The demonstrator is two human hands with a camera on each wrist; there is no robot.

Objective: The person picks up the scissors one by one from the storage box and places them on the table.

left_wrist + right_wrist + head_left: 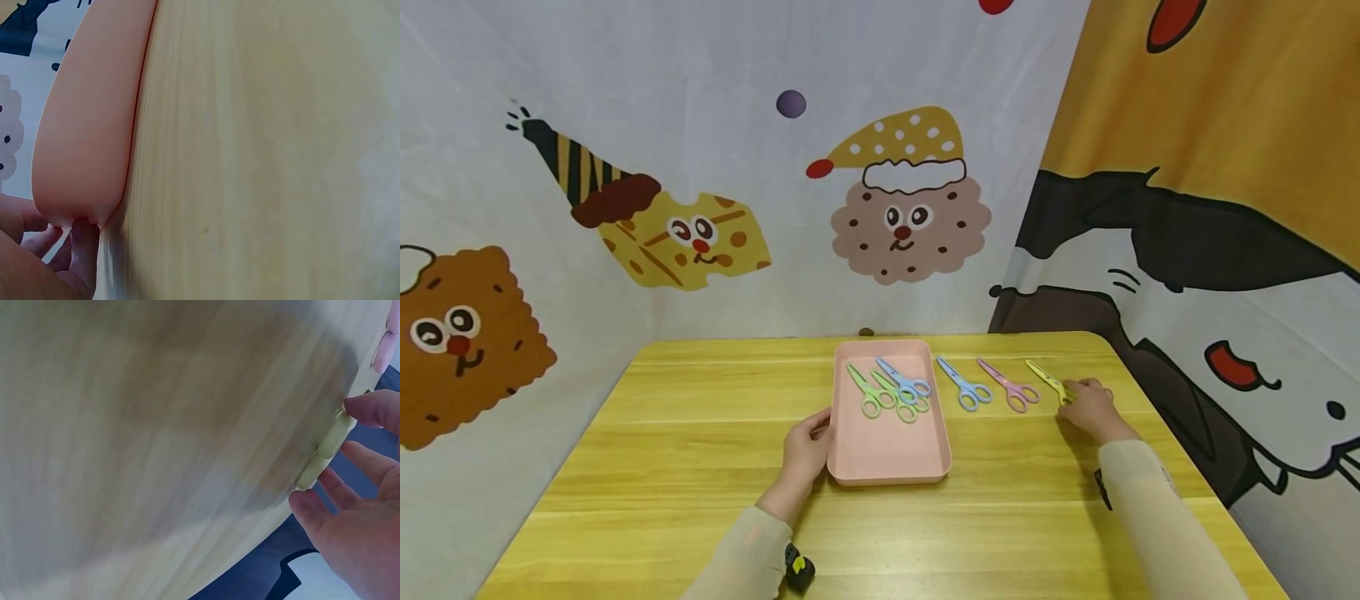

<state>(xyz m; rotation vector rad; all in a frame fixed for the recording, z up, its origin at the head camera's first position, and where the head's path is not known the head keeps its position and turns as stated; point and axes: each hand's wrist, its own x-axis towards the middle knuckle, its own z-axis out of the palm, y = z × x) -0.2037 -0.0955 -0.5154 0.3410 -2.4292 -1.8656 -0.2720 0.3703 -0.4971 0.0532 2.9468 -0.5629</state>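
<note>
A pink tray stands on the table, with two green scissors and one pair of blue scissors lying in its far half. My left hand holds the tray's left side; in the left wrist view its fingers meet the tray wall low down near the tabletop. At the right, my right hand grips the handles of the yellow scissors, which lie on the table, blades pointing away and to the left. The right wrist view shows thumb and fingers around the yellow handles.
Between tray and right hand lie another pair of blue scissors and a pair of pink scissors on the wooden table. A cartoon-printed cloth hangs behind the table and along its right side.
</note>
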